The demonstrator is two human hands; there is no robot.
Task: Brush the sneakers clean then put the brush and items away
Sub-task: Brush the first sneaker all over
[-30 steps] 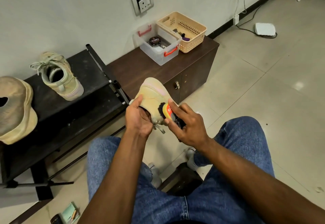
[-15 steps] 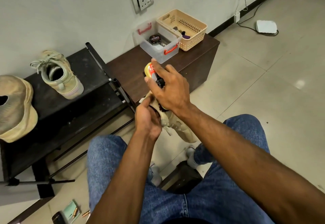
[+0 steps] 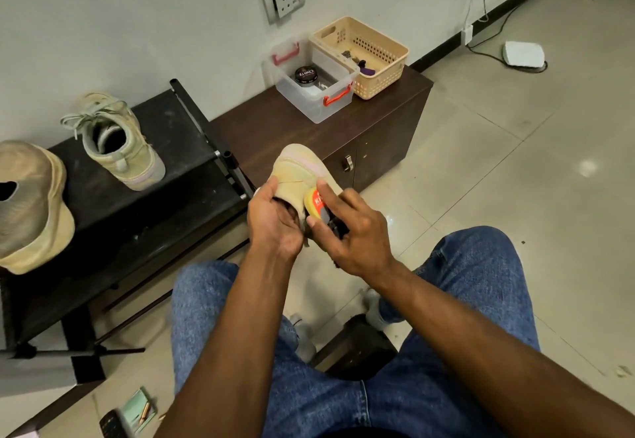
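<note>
the left hand (image 3: 275, 221) is gripping the sneaker (image 3: 302, 173) by its opening while the right hand (image 3: 347, 231) is holding the brush (image 3: 318, 205) against its side, mid-scrub, likely needing another firm stroke next.

Sneaker (image 3: 295, 169) tan, pink stripe — brush (image 3: 314, 202) yellow/orange — jeans (image 3: 343, 400) blue.

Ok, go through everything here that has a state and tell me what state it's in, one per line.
Left hand: grips the held sneaker.
Right hand: holds the brush against that sneaker.
Second sneaker: upright on the black rack.
Clear box: lid off, polish tin inside.
Beige basket: open, holds small items.
</note>
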